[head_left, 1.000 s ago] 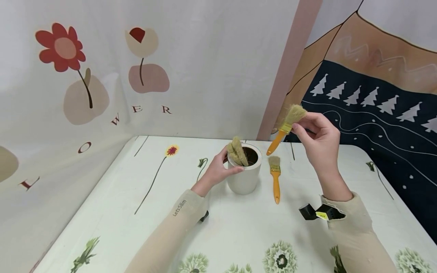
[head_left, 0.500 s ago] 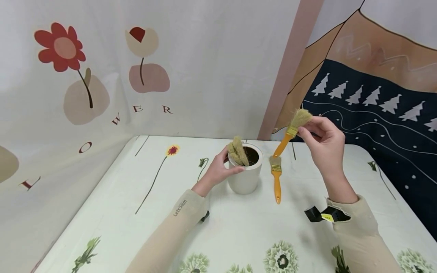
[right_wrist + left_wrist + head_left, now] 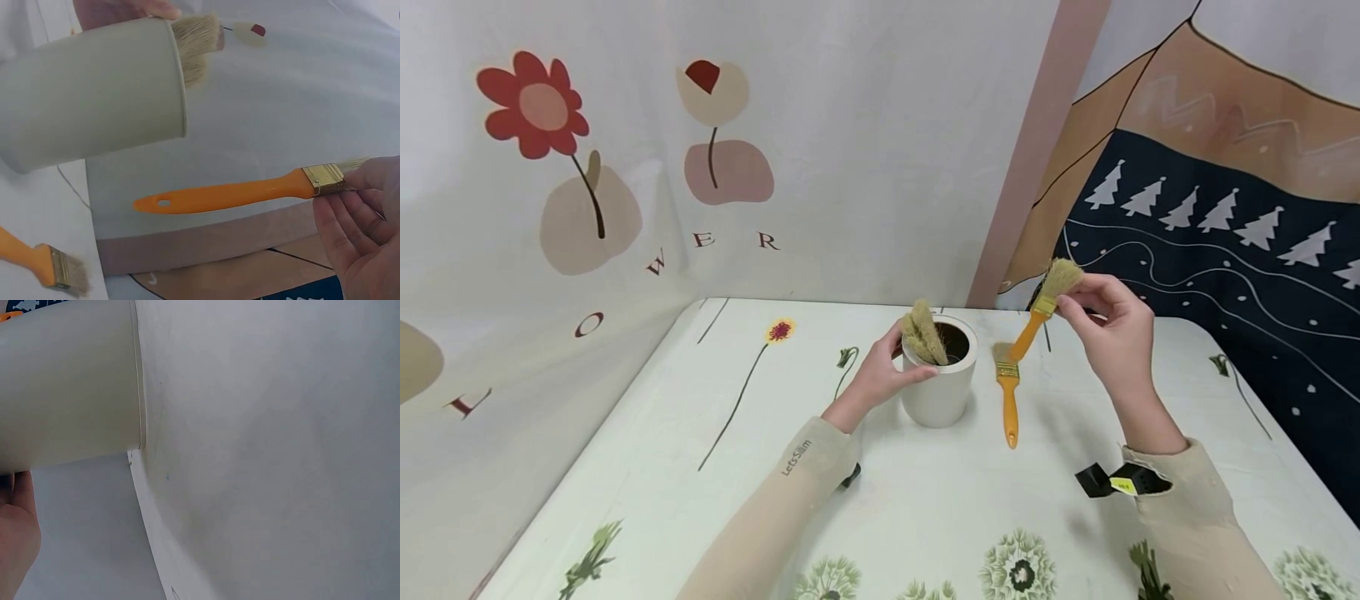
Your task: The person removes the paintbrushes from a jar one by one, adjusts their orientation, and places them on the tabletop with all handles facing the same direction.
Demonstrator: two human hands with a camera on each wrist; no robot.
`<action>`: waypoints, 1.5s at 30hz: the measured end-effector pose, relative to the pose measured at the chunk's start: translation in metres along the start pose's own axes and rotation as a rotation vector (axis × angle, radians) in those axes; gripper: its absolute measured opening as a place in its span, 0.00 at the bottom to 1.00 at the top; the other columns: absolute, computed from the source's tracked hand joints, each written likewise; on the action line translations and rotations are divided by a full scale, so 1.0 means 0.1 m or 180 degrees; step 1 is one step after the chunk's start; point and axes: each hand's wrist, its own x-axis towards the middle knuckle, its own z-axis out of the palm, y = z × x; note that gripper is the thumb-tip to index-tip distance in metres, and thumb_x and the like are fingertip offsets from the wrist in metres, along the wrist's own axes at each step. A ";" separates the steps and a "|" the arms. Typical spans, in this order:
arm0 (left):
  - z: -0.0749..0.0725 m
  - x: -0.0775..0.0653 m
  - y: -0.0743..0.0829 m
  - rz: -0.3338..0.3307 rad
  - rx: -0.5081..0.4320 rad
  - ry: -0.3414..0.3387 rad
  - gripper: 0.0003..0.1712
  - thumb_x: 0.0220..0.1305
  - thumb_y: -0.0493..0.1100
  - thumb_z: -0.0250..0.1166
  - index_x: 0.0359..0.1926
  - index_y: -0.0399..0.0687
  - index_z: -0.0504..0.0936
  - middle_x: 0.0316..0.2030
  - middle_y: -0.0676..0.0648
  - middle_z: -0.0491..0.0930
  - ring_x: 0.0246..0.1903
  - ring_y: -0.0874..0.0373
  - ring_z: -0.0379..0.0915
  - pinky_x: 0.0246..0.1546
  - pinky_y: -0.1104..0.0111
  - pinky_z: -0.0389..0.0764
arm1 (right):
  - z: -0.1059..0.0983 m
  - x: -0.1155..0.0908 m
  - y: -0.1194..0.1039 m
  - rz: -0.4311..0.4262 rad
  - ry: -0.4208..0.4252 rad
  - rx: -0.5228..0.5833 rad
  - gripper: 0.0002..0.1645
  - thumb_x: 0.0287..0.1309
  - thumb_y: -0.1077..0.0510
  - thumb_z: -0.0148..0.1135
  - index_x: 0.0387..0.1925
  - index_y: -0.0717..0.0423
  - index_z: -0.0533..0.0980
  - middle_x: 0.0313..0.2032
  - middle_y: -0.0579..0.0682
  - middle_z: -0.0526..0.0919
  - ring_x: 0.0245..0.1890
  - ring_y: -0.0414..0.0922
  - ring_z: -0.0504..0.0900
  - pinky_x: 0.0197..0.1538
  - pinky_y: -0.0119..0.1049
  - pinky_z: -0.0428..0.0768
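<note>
My left hand grips the rim of a white cylindrical pot, thumb across its front. Bristle heads of brushes stick up out of the pot; their handles are hidden inside. With fingers and thumb, my right hand pinches a paintbrush near its metal ferrule, bristles up and orange handle slanting down to the left. In the right wrist view the held paintbrush shows apart from the pot. Another paintbrush lies on the table right of the pot, its bristles partly behind the held handle in the head view.
The table wears a white cloth printed with flowers. Behind it hangs a pale curtain with flower drawings, and a dark tree-patterned cloth hangs at the right. Small black devices sit at the right sleeve.
My right hand has moved down and slightly to the right with the paintbrush, whose handle end now overlaps the lying paintbrush in view. My left hand and the pot have stayed put.
</note>
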 end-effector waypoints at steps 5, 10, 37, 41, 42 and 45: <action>0.00 0.00 0.00 -0.0010 -0.0019 -0.0010 0.74 0.36 0.87 0.63 0.75 0.44 0.59 0.68 0.39 0.69 0.69 0.44 0.66 0.72 0.54 0.68 | -0.01 -0.03 0.07 0.0152 -0.0059 0.0001 0.16 0.61 0.67 0.66 0.50 0.67 0.79 0.37 0.24 0.79 0.35 0.21 0.81 0.40 0.14 0.80; 0.00 -0.01 -0.01 -0.0010 -0.0002 -0.0010 0.74 0.36 0.86 0.63 0.75 0.44 0.59 0.68 0.38 0.69 0.69 0.43 0.66 0.72 0.53 0.68 | -0.02 -0.05 0.17 0.0236 -0.0160 -0.0029 0.15 0.62 0.67 0.64 0.50 0.68 0.78 0.38 0.24 0.78 0.35 0.21 0.81 0.41 0.14 0.80; 0.00 -0.02 -0.02 -0.0035 0.0031 -0.0018 0.74 0.37 0.86 0.63 0.76 0.45 0.57 0.69 0.39 0.68 0.69 0.43 0.65 0.73 0.54 0.67 | -0.05 -0.11 0.77 0.1211 -0.0956 -0.0257 0.21 0.70 0.59 0.58 0.58 0.68 0.73 0.46 0.51 0.78 0.33 0.21 0.78 0.39 0.19 0.84; 0.00 -0.01 -0.02 -0.0074 0.0037 -0.0028 0.74 0.36 0.87 0.63 0.77 0.46 0.56 0.70 0.39 0.67 0.70 0.44 0.64 0.73 0.54 0.66 | -0.02 -0.10 0.87 0.1384 -0.1067 -0.0194 0.20 0.70 0.59 0.57 0.56 0.69 0.72 0.45 0.52 0.77 0.32 0.23 0.79 0.40 0.21 0.85; -0.01 -0.01 -0.02 -0.0081 0.0040 -0.0029 0.74 0.36 0.87 0.62 0.77 0.46 0.56 0.70 0.39 0.67 0.70 0.44 0.64 0.73 0.54 0.66 | -0.02 -0.10 0.90 0.1428 -0.1091 -0.0167 0.19 0.71 0.59 0.57 0.56 0.69 0.72 0.44 0.51 0.78 0.32 0.23 0.79 0.40 0.21 0.85; -0.01 -0.01 -0.02 -0.0082 0.0044 -0.0029 0.74 0.36 0.87 0.62 0.77 0.47 0.56 0.70 0.39 0.67 0.70 0.44 0.64 0.73 0.54 0.66 | 0.00 -0.09 0.98 0.1565 -0.1152 -0.0041 0.19 0.70 0.60 0.57 0.55 0.70 0.71 0.39 0.44 0.77 0.32 0.24 0.80 0.40 0.23 0.86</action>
